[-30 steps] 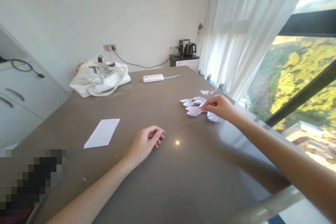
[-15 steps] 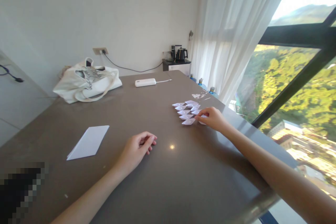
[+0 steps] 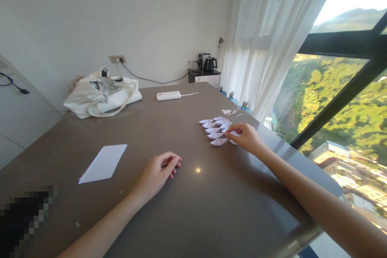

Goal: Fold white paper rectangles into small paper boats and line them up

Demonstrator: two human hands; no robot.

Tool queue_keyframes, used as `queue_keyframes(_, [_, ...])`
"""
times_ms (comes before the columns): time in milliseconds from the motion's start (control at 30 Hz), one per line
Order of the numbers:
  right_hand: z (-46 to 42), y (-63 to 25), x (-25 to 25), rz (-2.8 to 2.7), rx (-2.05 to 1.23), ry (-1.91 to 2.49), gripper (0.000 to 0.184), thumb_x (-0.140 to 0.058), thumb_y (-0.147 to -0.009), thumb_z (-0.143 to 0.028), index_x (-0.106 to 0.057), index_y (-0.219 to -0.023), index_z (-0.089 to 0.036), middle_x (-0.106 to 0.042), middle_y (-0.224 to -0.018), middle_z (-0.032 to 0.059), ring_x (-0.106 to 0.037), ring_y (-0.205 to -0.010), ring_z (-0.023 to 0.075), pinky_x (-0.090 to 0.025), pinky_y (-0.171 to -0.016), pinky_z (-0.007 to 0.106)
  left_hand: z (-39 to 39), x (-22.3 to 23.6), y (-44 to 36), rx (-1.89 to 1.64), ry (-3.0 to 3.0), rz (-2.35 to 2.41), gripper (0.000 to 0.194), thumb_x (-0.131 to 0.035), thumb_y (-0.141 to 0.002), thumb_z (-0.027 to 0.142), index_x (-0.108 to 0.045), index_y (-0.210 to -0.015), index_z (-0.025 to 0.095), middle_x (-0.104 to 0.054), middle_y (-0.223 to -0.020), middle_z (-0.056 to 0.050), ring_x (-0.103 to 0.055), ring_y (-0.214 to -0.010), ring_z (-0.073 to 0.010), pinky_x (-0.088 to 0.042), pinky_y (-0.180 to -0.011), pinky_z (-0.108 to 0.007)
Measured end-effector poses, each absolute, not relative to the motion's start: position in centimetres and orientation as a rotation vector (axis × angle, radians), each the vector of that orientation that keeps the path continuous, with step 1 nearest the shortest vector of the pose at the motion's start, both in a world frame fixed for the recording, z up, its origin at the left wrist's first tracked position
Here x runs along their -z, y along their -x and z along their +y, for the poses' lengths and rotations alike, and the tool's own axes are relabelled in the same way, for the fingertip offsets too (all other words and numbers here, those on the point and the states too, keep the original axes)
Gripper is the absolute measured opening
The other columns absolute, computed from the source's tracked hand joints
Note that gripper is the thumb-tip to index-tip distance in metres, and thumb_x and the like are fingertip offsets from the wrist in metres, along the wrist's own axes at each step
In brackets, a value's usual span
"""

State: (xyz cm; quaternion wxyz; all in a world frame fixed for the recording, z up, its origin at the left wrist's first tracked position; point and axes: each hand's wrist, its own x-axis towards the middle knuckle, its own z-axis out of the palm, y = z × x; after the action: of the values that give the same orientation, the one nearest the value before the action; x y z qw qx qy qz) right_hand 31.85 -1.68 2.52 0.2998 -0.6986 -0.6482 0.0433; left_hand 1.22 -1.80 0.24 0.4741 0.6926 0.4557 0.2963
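Observation:
Several small folded white paper boats (image 3: 219, 142) stand in two rows on the right half of the grey table (image 3: 181, 205). My right hand (image 3: 244, 136) reaches over the right row, thumb and forefinger pinched on a paper boat that the fingers partly cover. Behind that hand, another boat in the row shows only in part. My left hand (image 3: 163, 167) rests on the tabletop near the middle, its fingers loosely curled with nothing visible in them. To its left lies a small stack of white paper sheets (image 3: 104, 163).
Torn paper scraps (image 3: 229, 111) lie beyond the boats, by the table's right edge. A white power bank (image 3: 168, 95) with a short cable and a white handbag (image 3: 102, 92) sit at the back. The window (image 3: 332, 88) and curtain (image 3: 256, 40) are on the right.
The camera view has shifted slightly. Both hands stay in nearly the same places, my right hand still pinching at the right row of boats.

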Motion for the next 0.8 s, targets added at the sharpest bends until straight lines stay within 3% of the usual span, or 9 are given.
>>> queue_keyframes(233, [-3.1, -29.1, -3.6, -1.842, -0.146, 1.675, 0.019, -0.056, -0.078, -0.029, -0.072, -0.079, -0.019, -0.064, -0.07, 0.0016, -0.051, -0.061, 0.013, -0.035, -0.059, 0.024, -0.9, -0.9, -0.3, -0.733, -1.766, 1.147, 0.037, -0.045, -0.083, 0.046, -0.062, -0.088, 0.013, -0.066, -0.08, -0.008, -0.057, -0.059, -0.015, -0.044, -0.048, -0.024])
queue_keyframes(333, [-4.0, -26.8, -4.0, -2.02, -0.224, 1.611, 0.018, -0.055, -0.079, -0.028, -0.071, -0.078, -0.019, -0.065, -0.07, 0.0015, -0.052, -0.062, 0.0133, -0.035, -0.058, 0.024, 0.7, -2.6, 2.0, -0.755, -2.057, 1.443, 0.028, -0.051, -0.081, 0.038, -0.064, -0.088, 0.015, -0.069, -0.085, -0.009, -0.064, -0.076, -0.0199, -0.049, -0.069, -0.029])
queue_keyframes(433, [-4.7, -24.1, -3.9, -2.185, -0.332, 1.521, 0.017, -0.053, -0.079, -0.023, -0.07, -0.077, -0.019, -0.065, -0.069, 0.0009, -0.055, -0.062, 0.013, -0.035, -0.059, 0.023, 2.4, -4.5, 5.3, -0.388, -2.383, 1.931, 0.026, -0.055, -0.077, 0.032, -0.067, -0.091, 0.013, -0.068, -0.099, -0.015, -0.062, -0.095, -0.0292, -0.045, -0.084, -0.037])
queue_keyframes(533, [-5.0, -21.2, -3.6, -2.314, -0.433, 1.411, 0.017, -0.053, -0.077, -0.019, -0.07, -0.079, -0.021, -0.067, -0.072, 0.0003, -0.058, -0.063, 0.0126, -0.036, -0.059, 0.022, 3.4, -5.5, 8.6, 0.098, -2.198, 2.298, 0.046, -0.052, -0.077, 0.05, -0.067, -0.097, 0.011, -0.068, -0.098, -0.021, -0.063, -0.095, -0.0351, -0.047, -0.077, -0.038])
queue_keyframes(633, [-4.6, -18.3, -3.3, -2.393, -0.438, 1.344, 0.016, -0.054, -0.077, -0.018, -0.07, -0.079, -0.022, -0.069, -0.074, 0.0, -0.059, -0.065, 0.0122, -0.036, -0.06, 0.022, 3.6, -5.7, 10.7, 0.272, -2.04, 2.293, 0.062, -0.053, -0.072, 0.06, -0.064, -0.107, 0.01, -0.066, -0.107, -0.022, -0.064, -0.095, -0.0342, -0.048, -0.073, -0.035])
queue_keyframes(800, [-3.1, -14.9, -2.5, -2.466, -0.403, 1.255, 0.017, -0.053, -0.078, -0.016, -0.069, -0.081, -0.021, -0.068, -0.076, 0.0005, -0.06, -0.066, 0.0125, -0.036, -0.063, 0.022, 3.3, -5.6, 11.6, 0.243, -2.091, 2.252, 0.053, -0.056, -0.072, 0.052, -0.066, -0.105, 0.011, -0.067, -0.107, -0.021, -0.065, -0.094, -0.0312, -0.047, -0.071, -0.031])
